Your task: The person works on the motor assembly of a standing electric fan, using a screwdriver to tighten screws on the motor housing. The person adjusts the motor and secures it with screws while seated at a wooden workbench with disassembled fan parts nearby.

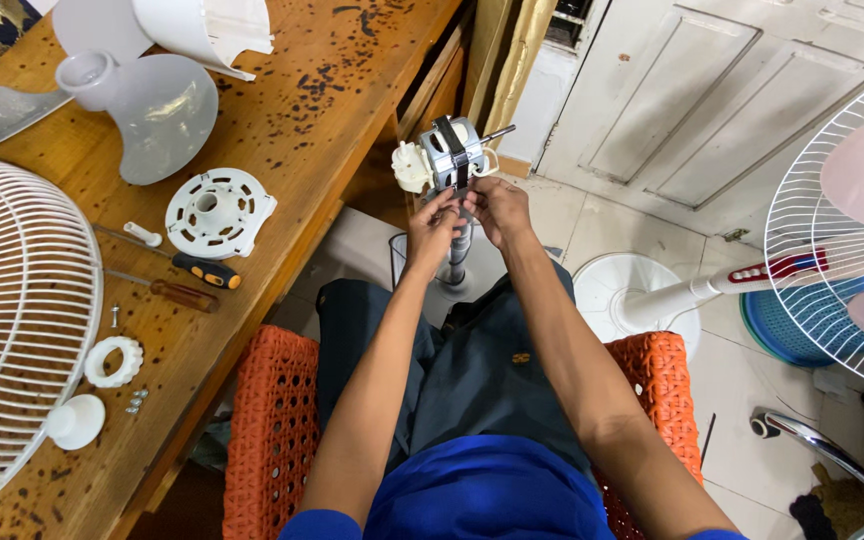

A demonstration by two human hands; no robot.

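Bare silver-and-white fan motor (pixel 449 153) atop grey stand pole, above lap. Left hand (pixel 432 228) and right hand (pixel 495 205) both pinching its underside, fingertips closed on it. Wooden table (pixel 282 150) alongside, at left.

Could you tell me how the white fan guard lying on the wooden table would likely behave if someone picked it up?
The fan guard is thin open wire, so it is probably light for its size. Its broad dished shape would likely feel awkward in one hand and may flex slightly. It overhangs the table edge, so a push might tip it off.
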